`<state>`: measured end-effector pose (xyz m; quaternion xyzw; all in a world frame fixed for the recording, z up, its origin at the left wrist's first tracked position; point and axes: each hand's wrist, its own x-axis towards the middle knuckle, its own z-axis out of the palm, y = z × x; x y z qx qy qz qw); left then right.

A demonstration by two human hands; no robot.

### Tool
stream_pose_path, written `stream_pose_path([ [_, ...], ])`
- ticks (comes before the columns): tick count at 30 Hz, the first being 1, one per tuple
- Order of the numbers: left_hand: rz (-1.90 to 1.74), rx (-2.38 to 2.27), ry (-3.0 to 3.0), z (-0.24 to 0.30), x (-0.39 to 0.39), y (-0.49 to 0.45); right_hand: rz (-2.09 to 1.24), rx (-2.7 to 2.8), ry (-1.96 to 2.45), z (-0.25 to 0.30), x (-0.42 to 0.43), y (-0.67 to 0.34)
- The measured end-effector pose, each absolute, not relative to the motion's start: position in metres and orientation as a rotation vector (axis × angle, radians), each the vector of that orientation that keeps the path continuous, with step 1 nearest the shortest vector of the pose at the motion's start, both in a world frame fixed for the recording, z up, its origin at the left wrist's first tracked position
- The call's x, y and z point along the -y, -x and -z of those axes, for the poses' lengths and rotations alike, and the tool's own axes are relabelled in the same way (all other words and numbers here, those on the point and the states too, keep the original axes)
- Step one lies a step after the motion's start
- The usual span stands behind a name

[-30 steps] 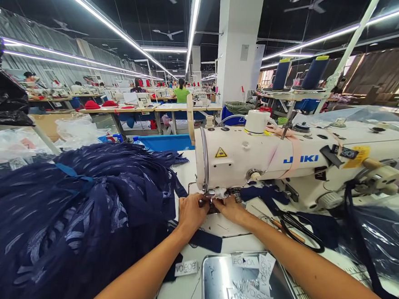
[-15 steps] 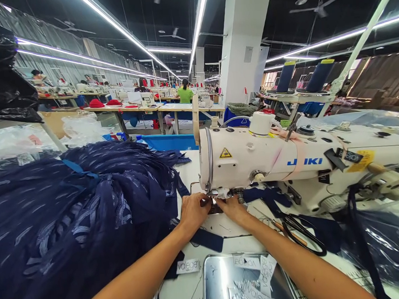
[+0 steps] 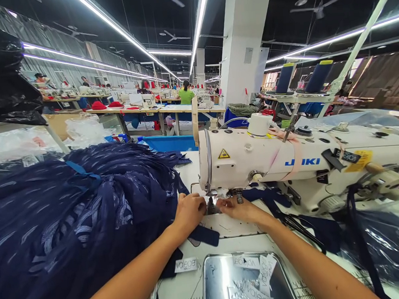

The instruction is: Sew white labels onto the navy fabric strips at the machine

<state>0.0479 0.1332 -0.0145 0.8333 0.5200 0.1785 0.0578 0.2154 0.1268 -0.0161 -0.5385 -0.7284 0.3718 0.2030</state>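
In the head view a white sewing machine [image 3: 255, 159] stands before me, its presser foot [image 3: 210, 205] showing between my hands. Left of the foot, my left hand [image 3: 189, 214] is closed with curled fingers; what they hold is hidden. Just below it lies a navy fabric piece [image 3: 205, 235]. My right hand [image 3: 238, 209] is on the foot's other side, under the machine head, its fingertips pinched together. Anything between them is too small to make out. A large heap of navy patterned fabric [image 3: 87, 212], tied with a blue strip [image 3: 83, 169], fills the left side.
A metal tray [image 3: 214, 285] with white printed labels [image 3: 254, 296] sits nearest me. Black-handled scissors [image 3: 308, 233] lie partly behind my right forearm. Thread cones [image 3: 319, 76] stand behind the machine, and a clear plastic bag [image 3: 386, 236] lies at right. A person in green [image 3: 186, 95] is far off.
My hands have drawn apart, the left going left and the right going right, so the presser foot shows more. The navy piece below my left hand has shifted slightly left and up.
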Motion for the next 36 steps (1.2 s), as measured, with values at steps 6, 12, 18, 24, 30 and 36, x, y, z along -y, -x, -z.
stream_pose_path([
  [6,-0.720,-1.868,-2.267,0.012,-0.147,-0.040,-1.070,1.904,1.559,0.012,-0.125,-0.218],
  [12,-0.858,-1.788,-2.109,0.008,-0.143,-0.035,-1.075,1.829,1.559,0.013,-0.124,-0.216],
  [18,-0.759,-1.161,-2.100,-0.008,-0.115,-0.034,-1.030,1.738,1.573,0.020,-0.128,-0.215],
  [24,-0.531,-0.953,-2.055,0.009,-0.103,-0.047,-1.017,1.721,1.576,0.025,-0.130,-0.213],
  [30,-0.615,-0.948,-2.121,0.019,-0.098,-0.061,-0.931,1.834,1.582,0.034,-0.131,-0.209],
  [36,-0.628,-0.903,-2.171,0.014,-0.091,-0.066,-0.802,1.896,1.721,0.027,-0.127,-0.198],
])
